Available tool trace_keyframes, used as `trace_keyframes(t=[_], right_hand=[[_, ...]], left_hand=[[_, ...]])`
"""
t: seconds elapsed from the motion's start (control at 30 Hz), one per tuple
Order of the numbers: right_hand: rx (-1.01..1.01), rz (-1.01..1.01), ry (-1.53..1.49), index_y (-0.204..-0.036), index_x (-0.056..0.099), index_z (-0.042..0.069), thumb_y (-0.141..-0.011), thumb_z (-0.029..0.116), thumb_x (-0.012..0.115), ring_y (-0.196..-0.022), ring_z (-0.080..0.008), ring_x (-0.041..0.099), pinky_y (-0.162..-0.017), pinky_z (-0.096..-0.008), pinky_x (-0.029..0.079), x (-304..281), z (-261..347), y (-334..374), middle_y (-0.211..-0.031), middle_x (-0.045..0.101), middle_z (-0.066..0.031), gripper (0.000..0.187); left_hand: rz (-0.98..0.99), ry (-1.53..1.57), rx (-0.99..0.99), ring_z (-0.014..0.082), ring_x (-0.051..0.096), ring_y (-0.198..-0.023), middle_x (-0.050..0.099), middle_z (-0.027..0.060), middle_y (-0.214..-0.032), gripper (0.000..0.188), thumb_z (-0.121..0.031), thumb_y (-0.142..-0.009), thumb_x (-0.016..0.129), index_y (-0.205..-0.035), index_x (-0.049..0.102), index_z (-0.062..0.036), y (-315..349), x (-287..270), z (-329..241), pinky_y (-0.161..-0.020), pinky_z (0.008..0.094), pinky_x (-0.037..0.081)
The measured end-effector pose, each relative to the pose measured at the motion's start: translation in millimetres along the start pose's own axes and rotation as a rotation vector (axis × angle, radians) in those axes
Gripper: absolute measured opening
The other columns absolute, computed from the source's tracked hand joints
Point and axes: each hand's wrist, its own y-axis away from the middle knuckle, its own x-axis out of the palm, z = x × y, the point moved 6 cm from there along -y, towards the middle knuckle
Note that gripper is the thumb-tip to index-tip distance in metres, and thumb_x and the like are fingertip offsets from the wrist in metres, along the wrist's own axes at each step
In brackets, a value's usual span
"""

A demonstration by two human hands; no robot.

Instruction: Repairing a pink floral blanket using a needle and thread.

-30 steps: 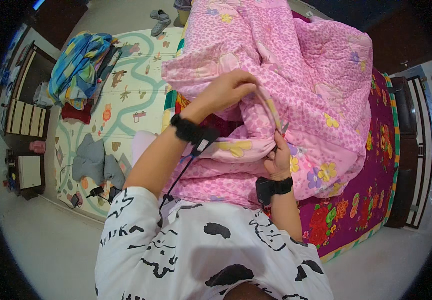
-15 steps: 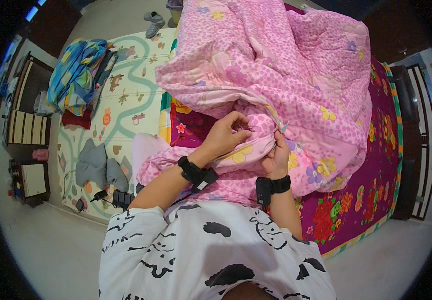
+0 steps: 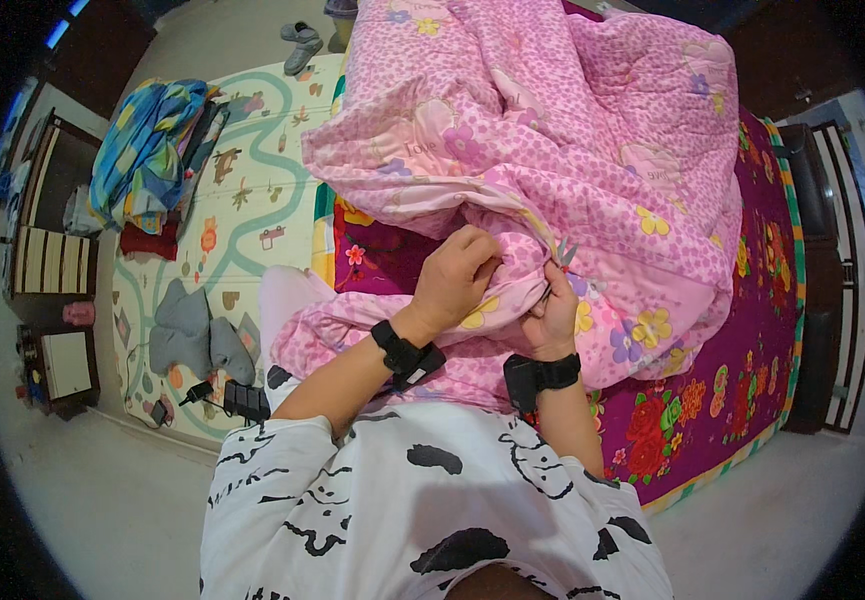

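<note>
A pink quilt (image 3: 607, 130) with printed flowers and spots lies bunched over the bed in front of me. My left hand (image 3: 460, 275) is closed, its curled fingers at a gathered fold of the quilt; the fingertips are partly hidden. Just to its right, my right hand (image 3: 552, 315) grips small scissors (image 3: 565, 254), whose pointed grey blades stick up above the fingers beside the quilt's edge seam. That hand also rests against the bunched cloth, and the scissors' handles are hidden in it. Both wrists wear black straps with small boxes.
Under the quilt lies a purple flowered bed cover (image 3: 692, 440). To the left is a pale printed mat (image 3: 262, 195), bearing a pile of blue and yellow cloth (image 3: 147, 155), grey cushions (image 3: 180, 330) and a black power adapter (image 3: 245, 402). Grey slippers (image 3: 301, 48) sit beyond it.
My left hand has turned and moved slightly right, its fingers curling in more. The scissor blades now show more clearly above my right hand, which has barely shifted.
</note>
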Motion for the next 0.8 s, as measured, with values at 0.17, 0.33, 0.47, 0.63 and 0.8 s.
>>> trace_keyframes(t=[0.17, 0.33, 0.47, 0.63, 0.8], right_hand=[[0.027, 0.055, -0.056, -0.085, 0.055, 0.010, -0.090, 0.017, 0.045, -0.037, -0.0024, 0.033, -0.033, -0.0183, 0.024, 1, -2, 1, -0.062, 0.052, 0.0054, 0.013], [0.018, 0.013, -0.050, -0.089, 0.055, 0.009, -0.089, 0.016, 0.047, -0.037, -0.0016, 0.033, -0.031, -0.0181, 0.021, -5, -3, -1, -0.063, 0.053, 0.0053, 0.011], [0.018, 0.198, -0.061, -0.094, 0.056, 0.008, -0.088, 0.015, 0.048, -0.045, -0.0027, 0.043, -0.036, -0.0178, 0.030, -7, -3, -2, -0.071, 0.055, 0.0029, 0.011], [-0.575, -0.118, 0.964, -0.101, 0.055, 0.003, -0.089, 0.016, 0.049, -0.067, -0.0091, 0.052, -0.055, -0.0209, 0.043, 2, 55, 21, -0.085, 0.054, -0.0015, 0.019], [-0.039, 0.481, 0.322, -0.115, 0.044, 0.000, -0.094, 0.033, 0.042, -0.061, -0.0042, 0.041, -0.052, -0.0174, 0.032, 76, 50, 71, -0.076, 0.048, 0.0009, 0.039]], left_hand=[[0.015, -0.015, 0.034, 0.0285, 0.054, -0.068, 0.052, 0.0122, -0.078, 0.013, 0.003, -0.073, 0.060, -0.083, 0.052, -0.0016, 2, -1, 3, -0.060, 0.0327, 0.044], [0.043, 0.153, -0.221, 0.0246, 0.055, -0.066, 0.053, 0.0116, -0.077, 0.007, -0.001, -0.080, 0.056, -0.084, 0.051, -0.0012, 9, -1, 18, -0.058, 0.0313, 0.044], [0.021, 0.459, -0.446, 0.0136, 0.053, -0.065, 0.056, 0.0072, -0.079, 0.001, -0.002, -0.085, 0.051, -0.085, 0.050, -0.0015, 23, 9, 38, -0.059, 0.0264, 0.045], [0.006, 1.016, -0.678, 0.0074, 0.048, -0.070, 0.054, 0.0030, -0.088, 0.006, -0.007, -0.089, 0.048, -0.094, 0.045, -0.0044, 34, 38, 42, -0.064, 0.0210, 0.042], [0.012, 1.045, -0.741, 0.0063, 0.049, -0.068, 0.052, 0.0021, -0.080, 0.004, -0.007, -0.089, 0.049, -0.089, 0.046, -0.0042, 34, 43, 44, -0.061, 0.0202, 0.043]])
